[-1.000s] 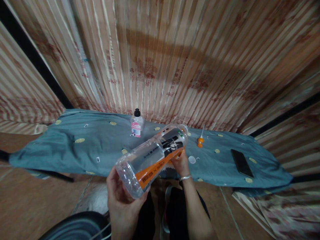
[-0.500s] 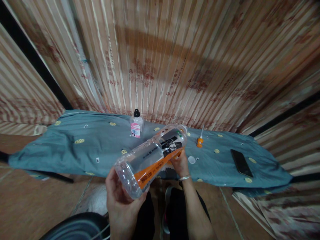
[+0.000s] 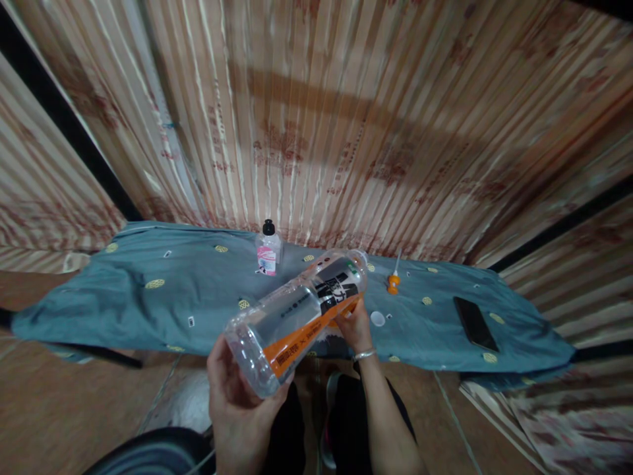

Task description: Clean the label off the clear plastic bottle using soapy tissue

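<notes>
A large clear plastic bottle [image 3: 297, 316] with an orange, black and silver label lies tilted between my two hands, above the front of the cloth-covered surface. Its base end rests in my left hand [image 3: 242, 396], the fingers wrapped around it. Near the neck end, my right hand [image 3: 355, 326] grips the bottle from below; part of its fingers is hidden behind it. Behind the bottle, a small clear bottle [image 3: 268, 254] with a black cap and pink label stands upright. To the right are an orange nozzle piece [image 3: 393, 282] with a thin pale tube and a white round disc [image 3: 377, 319].
A black phone [image 3: 475, 323] lies on the right of the blue-green patterned cloth [image 3: 198, 290]. A pleated curtain [image 3: 316, 132] hangs close behind. Dark poles [image 3: 64, 112] slant at both sides. A dark round object [image 3: 153, 452] is on the floor at lower left.
The view has shifted slightly. Both hands keep their hold on the large bottle, which stays in nearly the same tilted position.
</notes>
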`<state>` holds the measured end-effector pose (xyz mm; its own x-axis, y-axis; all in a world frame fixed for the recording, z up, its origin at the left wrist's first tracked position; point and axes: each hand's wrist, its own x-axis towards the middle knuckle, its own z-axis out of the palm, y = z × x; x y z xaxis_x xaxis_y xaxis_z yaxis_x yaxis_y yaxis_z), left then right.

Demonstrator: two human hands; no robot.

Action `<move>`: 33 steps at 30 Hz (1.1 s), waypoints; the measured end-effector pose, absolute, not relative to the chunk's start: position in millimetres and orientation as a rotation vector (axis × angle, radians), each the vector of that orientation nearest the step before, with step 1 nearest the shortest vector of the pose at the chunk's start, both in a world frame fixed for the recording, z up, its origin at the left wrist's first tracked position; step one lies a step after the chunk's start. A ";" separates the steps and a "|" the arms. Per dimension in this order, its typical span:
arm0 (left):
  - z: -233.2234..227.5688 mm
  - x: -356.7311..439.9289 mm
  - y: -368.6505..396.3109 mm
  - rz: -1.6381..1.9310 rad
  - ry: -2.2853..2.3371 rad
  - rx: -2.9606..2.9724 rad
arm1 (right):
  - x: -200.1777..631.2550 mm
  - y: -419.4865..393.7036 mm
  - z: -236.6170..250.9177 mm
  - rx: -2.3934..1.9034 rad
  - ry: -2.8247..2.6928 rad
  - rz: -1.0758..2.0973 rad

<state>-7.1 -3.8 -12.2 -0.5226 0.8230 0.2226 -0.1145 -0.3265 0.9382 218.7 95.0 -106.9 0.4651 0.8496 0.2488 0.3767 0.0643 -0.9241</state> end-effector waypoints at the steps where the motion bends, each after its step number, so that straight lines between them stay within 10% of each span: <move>1: -12.5 -7.0 -4.1 1.900 1.269 0.963 | 218.6 94.9 -106.8 -1.530 -1.114 0.506; 33: -2.9 -8.5 -2.0 1.853 1.244 0.836 | 211.0 91.8 -100.6 -1.607 -1.103 0.514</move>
<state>-8.5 -2.0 -2.9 -0.5139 0.8505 0.1118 -0.2188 -0.2560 0.9416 211.0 91.8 -100.6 0.4787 0.8541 0.2032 0.3942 -0.0023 -0.9190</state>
